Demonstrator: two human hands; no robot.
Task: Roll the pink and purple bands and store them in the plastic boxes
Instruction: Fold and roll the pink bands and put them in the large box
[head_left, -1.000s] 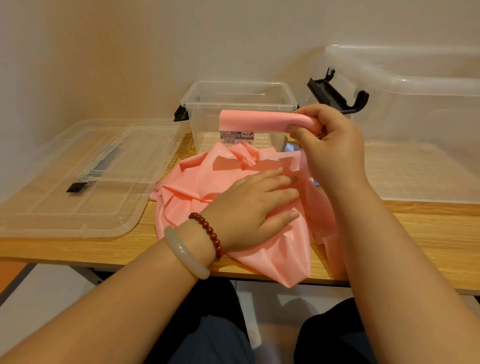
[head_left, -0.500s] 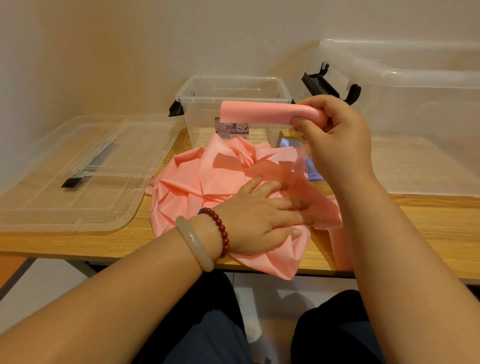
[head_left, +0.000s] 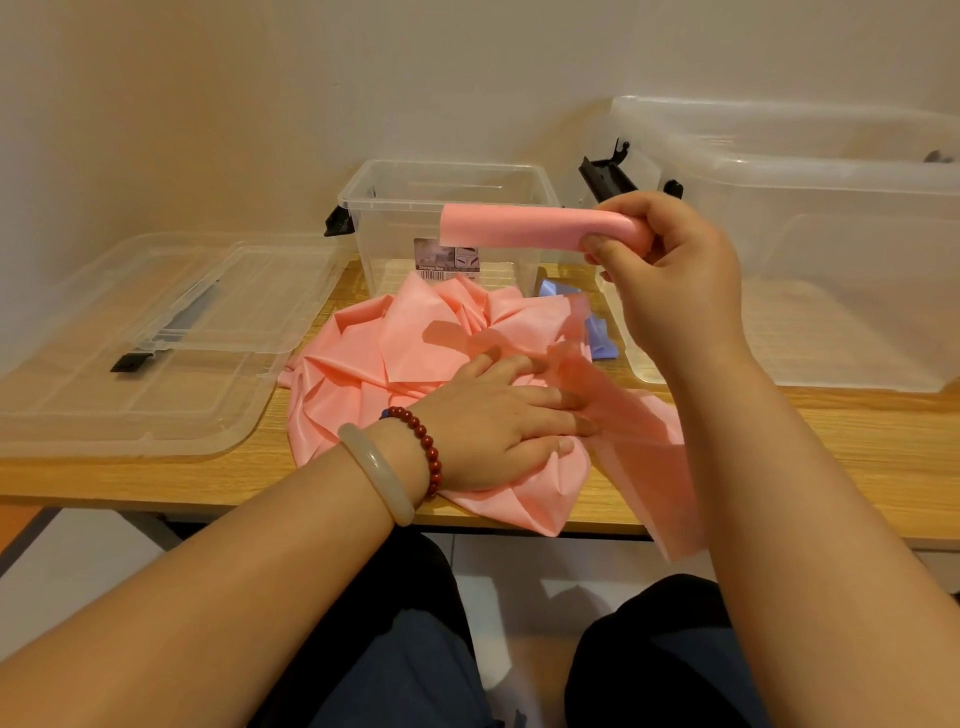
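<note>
Head view: the small plastic box (head_left: 447, 179) stands behind the pink band (head_left: 415, 332) heaped mid-table, with the large plastic box (head_left: 831, 171) at right and a lid (head_left: 130, 374) lying flat at left. The purple band (head_left: 600, 338) peeks out between the boxes, half hidden by the heap. The right hand (head_left: 670, 275) grips the pink band's rolled end (head_left: 519, 227), raised before the small box. The left hand (head_left: 498, 421) presses flat-fingered on the heap. Loose pink folds hang over the table's (head_left: 831, 441) near edge.

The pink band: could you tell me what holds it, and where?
The right hand grips the pink band at its roll's right end; the left hand rests on the loose part.
</note>
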